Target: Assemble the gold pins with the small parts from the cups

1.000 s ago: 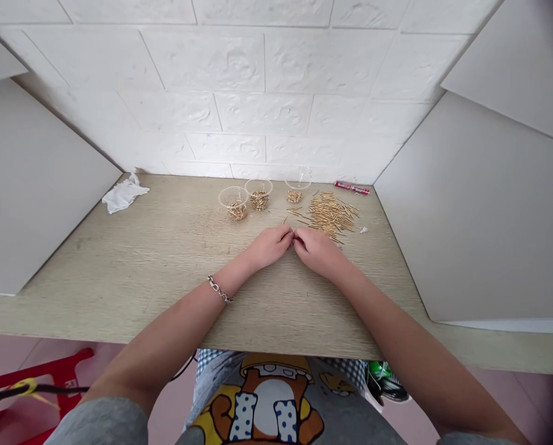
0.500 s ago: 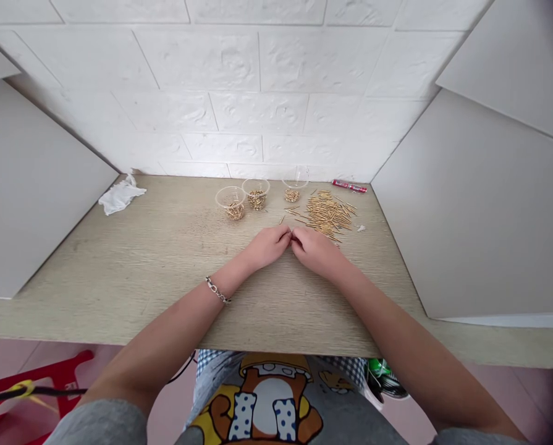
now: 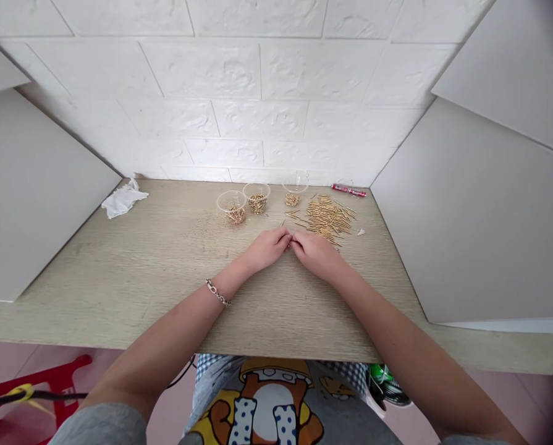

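My left hand (image 3: 270, 246) and my right hand (image 3: 316, 252) meet at the fingertips over the middle of the table. Both are closed in a pinch, and whatever is between the fingers is too small to make out. Just beyond my right hand lies a loose pile of thin gold-coloured metal pins (image 3: 325, 216), with a few strays at its left side. Behind my left hand stand two clear plastic cups, a nearer cup (image 3: 232, 204) and a farther cup (image 3: 256, 196), holding small gold pieces. A third clear cup (image 3: 295, 188) with fewer pieces is by the wall.
A crumpled white tissue (image 3: 123, 198) lies at the table's back left. At the back right is a red wrapped stick-shaped packet (image 3: 349, 190). Grey panels (image 3: 489, 216) close in both sides, and a white brick-pattern wall (image 3: 239, 117) stands behind the wooden table (image 3: 132, 278).
The view has tipped slightly, so the whole scene sits a little lower. My hands stay together at the fingertips, with only a tiny shift of the fingers.
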A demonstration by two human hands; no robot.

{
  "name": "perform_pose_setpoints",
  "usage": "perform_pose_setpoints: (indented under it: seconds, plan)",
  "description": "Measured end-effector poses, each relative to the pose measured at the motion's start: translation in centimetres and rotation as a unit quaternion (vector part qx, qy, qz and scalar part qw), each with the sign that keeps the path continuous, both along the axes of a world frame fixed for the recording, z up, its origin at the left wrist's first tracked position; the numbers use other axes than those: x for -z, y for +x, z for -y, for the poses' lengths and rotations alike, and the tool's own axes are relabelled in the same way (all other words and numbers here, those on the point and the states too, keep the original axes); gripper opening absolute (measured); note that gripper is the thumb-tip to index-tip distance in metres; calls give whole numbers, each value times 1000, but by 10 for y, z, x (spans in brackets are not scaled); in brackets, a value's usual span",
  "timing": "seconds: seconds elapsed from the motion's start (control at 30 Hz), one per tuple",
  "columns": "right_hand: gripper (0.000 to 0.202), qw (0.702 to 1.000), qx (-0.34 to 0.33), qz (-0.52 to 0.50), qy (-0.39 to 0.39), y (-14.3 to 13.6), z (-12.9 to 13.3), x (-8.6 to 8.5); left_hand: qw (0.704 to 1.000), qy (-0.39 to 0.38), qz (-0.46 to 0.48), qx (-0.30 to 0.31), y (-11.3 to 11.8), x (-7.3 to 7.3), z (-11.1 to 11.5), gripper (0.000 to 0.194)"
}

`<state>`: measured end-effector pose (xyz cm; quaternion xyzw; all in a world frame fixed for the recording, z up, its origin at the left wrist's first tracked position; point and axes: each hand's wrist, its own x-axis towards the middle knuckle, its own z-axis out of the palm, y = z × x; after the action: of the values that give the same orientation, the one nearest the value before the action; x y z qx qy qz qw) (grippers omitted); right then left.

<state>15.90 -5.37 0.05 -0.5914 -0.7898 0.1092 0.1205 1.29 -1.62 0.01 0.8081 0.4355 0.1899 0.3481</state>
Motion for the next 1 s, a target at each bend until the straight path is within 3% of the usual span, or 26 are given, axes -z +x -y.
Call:
perform_pose_setpoints:
  seconds: [0.2,0.33,0.47,0.57,0.8,1.0]
  plan:
    - [22,998,16,-66,-8,1,-1,3,1000,-17,15,-14,-1,-2,0,34]
    - [21,993,26,-118,4,4,-3,4,994,-85,73,-16,-1,-2,-2,29]
    - [21,988,42,-144,36,9,-8,7,965,-187,160,-88,1,-1,-6,15]
    - [22,986,30,-155,52,14,-10,9,938,-221,226,-143,1,0,-10,12]
    - [16,992,-33,-121,1,14,-12,11,893,-265,315,-183,0,1,-12,11]
    - [18,998,-39,-42,21,5,-8,8,892,-268,319,-172,0,1,-11,10]
